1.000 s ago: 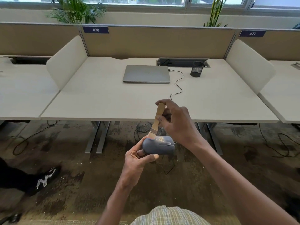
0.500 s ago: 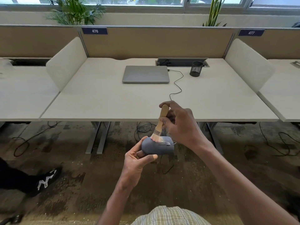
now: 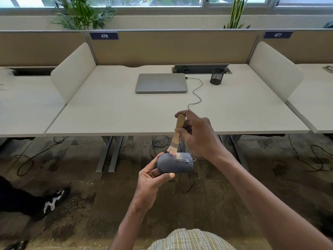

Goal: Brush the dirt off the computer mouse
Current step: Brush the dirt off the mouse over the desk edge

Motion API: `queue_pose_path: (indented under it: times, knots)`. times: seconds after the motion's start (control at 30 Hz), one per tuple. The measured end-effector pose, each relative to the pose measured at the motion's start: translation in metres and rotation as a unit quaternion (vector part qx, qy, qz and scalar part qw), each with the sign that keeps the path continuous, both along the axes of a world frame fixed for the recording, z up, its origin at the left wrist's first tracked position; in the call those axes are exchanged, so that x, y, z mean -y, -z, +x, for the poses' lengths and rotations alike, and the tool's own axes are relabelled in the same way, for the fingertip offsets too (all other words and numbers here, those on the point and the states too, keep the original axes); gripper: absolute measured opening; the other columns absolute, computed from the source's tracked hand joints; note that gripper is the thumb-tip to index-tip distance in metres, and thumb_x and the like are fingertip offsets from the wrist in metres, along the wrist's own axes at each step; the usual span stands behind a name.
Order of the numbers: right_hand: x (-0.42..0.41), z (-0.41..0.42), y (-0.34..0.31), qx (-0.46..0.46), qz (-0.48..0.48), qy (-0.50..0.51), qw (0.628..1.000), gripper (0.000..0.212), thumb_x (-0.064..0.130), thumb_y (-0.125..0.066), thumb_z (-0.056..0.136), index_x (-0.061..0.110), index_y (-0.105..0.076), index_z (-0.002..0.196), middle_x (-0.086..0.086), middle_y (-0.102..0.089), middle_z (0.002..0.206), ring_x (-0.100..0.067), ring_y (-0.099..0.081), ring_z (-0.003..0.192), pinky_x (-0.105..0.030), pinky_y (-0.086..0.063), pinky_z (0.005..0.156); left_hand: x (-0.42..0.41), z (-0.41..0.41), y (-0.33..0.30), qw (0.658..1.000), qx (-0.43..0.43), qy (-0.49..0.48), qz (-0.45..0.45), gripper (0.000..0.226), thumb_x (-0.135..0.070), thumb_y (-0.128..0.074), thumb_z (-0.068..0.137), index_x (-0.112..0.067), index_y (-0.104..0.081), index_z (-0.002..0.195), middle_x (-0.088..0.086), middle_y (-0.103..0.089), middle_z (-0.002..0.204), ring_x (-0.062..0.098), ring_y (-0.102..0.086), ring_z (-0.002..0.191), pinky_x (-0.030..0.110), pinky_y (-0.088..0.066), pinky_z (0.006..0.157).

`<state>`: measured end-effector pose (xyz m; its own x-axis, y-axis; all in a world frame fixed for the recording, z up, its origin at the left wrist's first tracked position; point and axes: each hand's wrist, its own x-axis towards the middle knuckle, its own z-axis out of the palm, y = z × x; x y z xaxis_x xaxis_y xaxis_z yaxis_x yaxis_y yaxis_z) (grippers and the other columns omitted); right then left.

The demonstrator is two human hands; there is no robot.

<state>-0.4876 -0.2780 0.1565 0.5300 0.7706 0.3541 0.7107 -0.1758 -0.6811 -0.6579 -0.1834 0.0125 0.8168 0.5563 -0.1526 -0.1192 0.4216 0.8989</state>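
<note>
Blue-grey mouse (image 3: 173, 163), pale speckles on its top. Tan wooden brush (image 3: 177, 134) with pinkish bristles. Off-white bench (image 3: 126, 112); silver laptop (image 3: 161, 82); black cable (image 3: 196, 94); black mesh cup (image 3: 217, 76) at 1 o'clock. Beige partition (image 3: 171, 47), navy labels with white numbers. Mottled brown carpet (image 3: 90, 204). Checked cream shorts (image 3: 189, 239) at 6 o'clock. Black shoe (image 3: 52, 202) with white markings.

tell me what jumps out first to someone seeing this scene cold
Front and centre, held in the air above the floor, the left hand grips a blue-grey computer mouse while the right hand holds a small wooden brush, bristles on the mouse's top, next to a patch of pale specks. Behind them on the white desk lies a closed silver laptop, with a black mesh pen cup to its right.
</note>
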Motion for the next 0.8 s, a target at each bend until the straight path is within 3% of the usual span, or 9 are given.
queue_pose_path:
  times: [0.3,0.47,0.6,0.7,0.8]
  knots:
    - [-0.017,-0.006,-0.004,-0.006,0.023,0.012,1.0,0.054,0.003,-0.071,0.091,0.01,-0.051,0.141,-0.006,-0.074,0.089,-0.015,-0.073,0.072,-0.026,-0.062,0.07,0.0,0.002,-0.005,1.0,0.0,0.006,0.009,0.082,-0.005,-0.092,0.068,-0.022,-0.06,0.141,0.012,-0.075,0.125,0.029,-0.073,0.116,0.03,-0.063,0.083]
    - [-0.022,-0.003,-0.001,-0.035,-0.059,0.071,0.995,0.059,0.005,-0.067,0.093,0.003,-0.044,0.147,-0.016,-0.071,0.095,-0.026,-0.073,0.074,-0.041,-0.063,0.072,0.003,0.003,-0.004,1.0,0.007,0.014,0.007,0.079,-0.011,-0.095,0.065,-0.03,-0.067,0.136,0.013,-0.074,0.127,0.031,-0.072,0.116,0.032,-0.064,0.084]
    - [-0.023,-0.005,-0.007,0.064,-0.065,0.1,0.991,0.05,0.001,-0.063,0.093,-0.001,-0.047,0.14,-0.019,-0.071,0.09,-0.033,-0.071,0.078,-0.044,-0.06,0.07,0.002,0.001,-0.001,1.0,0.0,0.01,0.017,0.077,-0.01,-0.095,0.065,-0.032,-0.069,0.134,0.012,-0.075,0.125,0.033,-0.072,0.116,0.032,-0.063,0.085]
    - [-0.029,-0.01,-0.013,0.048,-0.045,0.08,0.995,0.048,0.001,-0.065,0.091,0.0,-0.05,0.137,-0.016,-0.071,0.087,-0.031,-0.07,0.075,-0.042,-0.061,0.068,-0.001,0.001,-0.004,1.0,0.003,0.005,0.015,0.074,-0.011,-0.095,0.065,-0.037,-0.072,0.13,0.012,-0.075,0.126,0.031,-0.073,0.116,0.032,-0.064,0.084]
    - [-0.03,-0.011,-0.013,0.045,-0.088,0.074,0.992,0.039,0.001,-0.063,0.092,0.0,-0.054,0.13,-0.018,-0.069,0.088,-0.033,-0.069,0.077,-0.039,-0.058,0.067,-0.001,0.0,-0.004,1.0,0.002,0.008,0.018,0.075,-0.01,-0.095,0.064,-0.034,-0.071,0.131,0.012,-0.075,0.126,0.032,-0.073,0.115,0.032,-0.064,0.084]
